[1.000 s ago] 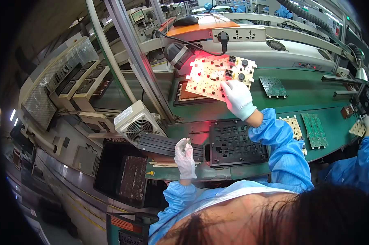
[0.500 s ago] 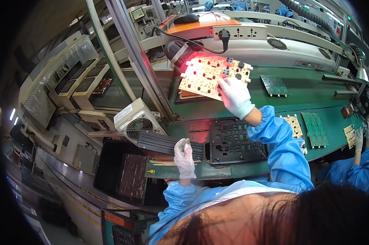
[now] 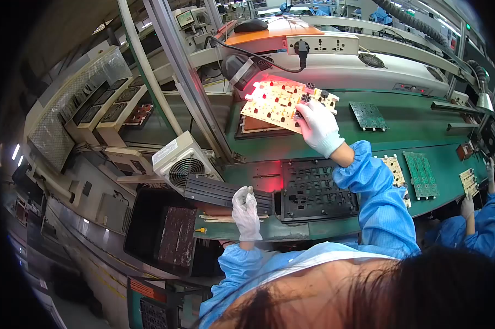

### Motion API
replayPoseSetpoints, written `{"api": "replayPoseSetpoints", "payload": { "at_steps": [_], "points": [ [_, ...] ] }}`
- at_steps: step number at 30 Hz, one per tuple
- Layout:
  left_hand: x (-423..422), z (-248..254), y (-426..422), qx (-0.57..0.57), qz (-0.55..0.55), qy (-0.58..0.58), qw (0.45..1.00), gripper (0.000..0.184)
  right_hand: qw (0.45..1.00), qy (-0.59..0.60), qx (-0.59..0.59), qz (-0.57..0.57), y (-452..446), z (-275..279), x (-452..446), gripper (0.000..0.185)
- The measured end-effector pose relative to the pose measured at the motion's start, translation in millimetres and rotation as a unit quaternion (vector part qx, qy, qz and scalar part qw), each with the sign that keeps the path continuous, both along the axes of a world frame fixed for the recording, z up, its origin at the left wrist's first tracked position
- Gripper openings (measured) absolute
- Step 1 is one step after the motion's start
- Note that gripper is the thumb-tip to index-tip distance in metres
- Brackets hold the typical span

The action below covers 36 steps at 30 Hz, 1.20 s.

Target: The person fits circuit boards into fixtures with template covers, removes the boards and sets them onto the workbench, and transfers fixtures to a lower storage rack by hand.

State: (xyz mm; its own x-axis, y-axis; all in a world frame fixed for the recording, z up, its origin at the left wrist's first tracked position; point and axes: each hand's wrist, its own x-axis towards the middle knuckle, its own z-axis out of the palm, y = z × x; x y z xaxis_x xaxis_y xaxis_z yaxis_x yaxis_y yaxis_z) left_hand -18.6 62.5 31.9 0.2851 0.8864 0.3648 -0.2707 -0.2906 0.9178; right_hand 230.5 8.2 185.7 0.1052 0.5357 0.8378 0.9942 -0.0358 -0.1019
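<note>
Beside a dark scanner-like device (image 3: 239, 71) throwing red light, the white-gloved right hand (image 3: 319, 127) pinches the edge of a pale circuit board (image 3: 275, 101), held tilted over a shallow tray (image 3: 253, 134) with reddish-brown material in it. The gloved left hand (image 3: 247, 214) is narrow, fingertips drawn together, near a grey ribbed bar (image 3: 220, 194); whether it grips anything, I cannot tell. Between the 2 hands, a black slotted frame (image 3: 316, 192) lies on the green bench (image 3: 291, 231). Left of the bench, a black bin (image 3: 140, 230) contains 1 dark brown slab (image 3: 176, 234). Rightward lie 2 green boards (image 3: 421, 174); farther off, a co-worker (image 3: 458, 230) holds another pale board (image 3: 468, 182).
</note>
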Motion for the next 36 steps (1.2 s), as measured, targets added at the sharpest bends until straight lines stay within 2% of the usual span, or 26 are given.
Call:
{"api": "replayPoseSetpoints", "payload": {
  "at_steps": [6, 17, 19, 22, 23, 26, 27, 28, 30, 31, 32, 34, 35, 36],
  "points": [
    [0.9, -1.5, -1.4, -0.015, -0.011, -0.027, 0.999, 0.025, 0.999, -0.020, 0.031, -0.019, 3.6, 1.3, 2.3, 0.031],
    [2.5, -6.0, -2.4, 0.005, -0.022, -0.031, 0.999, 0.027, 0.997, 0.032, 0.032, -0.065, 12.5, 2.8, 16.7, 0.021],
    [3.3, -6.1, -2.4, 0.007, -0.022, -0.027, 0.999, 0.027, 0.997, 0.062, 0.044, -0.034, 15.8, -0.2, 21.2, 0.019],
    [3.9, -5.9, -3.2, 0.006, -0.021, -0.017, 1.000, 0.027, 0.995, 0.044, 0.093, -0.017, 18.3, -4.6, 26.3, 0.018],
    [4.2, -5.6, -3.7, 0.001, -0.018, -0.018, 1.000, 0.027, 0.994, 0.075, 0.079, -0.019, 19.0, -6.2, 27.0, 0.019],
    [3.5, -4.6, -3.3, 0.005, -0.013, -0.015, 1.000, 0.027, 0.996, 0.070, 0.056, 0.013, 16.3, -9.2, 27.9, 0.020],
    [3.4, -0.6, -4.2, 0.012, -0.010, -0.013, 1.000, 0.028, 0.996, 0.010, 0.077, 0.034, 16.1, -8.7, 25.2, 0.019],
    [1.9, 5.0, -5.5, 0.013, -0.010, -0.013, 1.000, 0.028, 0.997, 0.061, -0.005, 0.037, 8.6, -10.0, 19.4, 0.022],
    [-3.2, 19.6, -6.9, -0.082, -0.020, -0.016, 0.996, 0.031, 0.996, 0.013, -0.045, 0.078, 0.7, -14.9, 6.2, 0.022],
    [-5.1, 19.2, -0.7, -0.102, -0.039, -0.031, 0.994, 0.042, 0.993, -0.016, -0.035, 0.110, -2.2, -21.6, -0.1, 0.022],
    [-9.1, 23.2, 5.7, -0.104, -0.039, -0.031, 0.993, 0.042, 0.988, -0.036, -0.067, 0.137, -8.3, -25.0, -8.5, 0.023],
    [-13.3, 38.1, 13.5, -0.279, -0.125, -0.143, 0.941, 0.058, 0.970, -0.071, -0.110, 0.205, -13.8, -40.1, -19.6, 0.031],
    [-12.6, 51.1, 8.6, -0.283, -0.112, -0.147, 0.941, 0.069, 0.963, -0.074, -0.116, 0.232, -15.5, -50.0, -25.5, 0.033],
    [-17.9, 50.3, 10.7, -0.270, -0.150, -0.180, 0.934, 0.066, 0.955, -0.076, -0.121, 0.259, -17.1, -57.9, -32.3, 0.034]
  ]
}}
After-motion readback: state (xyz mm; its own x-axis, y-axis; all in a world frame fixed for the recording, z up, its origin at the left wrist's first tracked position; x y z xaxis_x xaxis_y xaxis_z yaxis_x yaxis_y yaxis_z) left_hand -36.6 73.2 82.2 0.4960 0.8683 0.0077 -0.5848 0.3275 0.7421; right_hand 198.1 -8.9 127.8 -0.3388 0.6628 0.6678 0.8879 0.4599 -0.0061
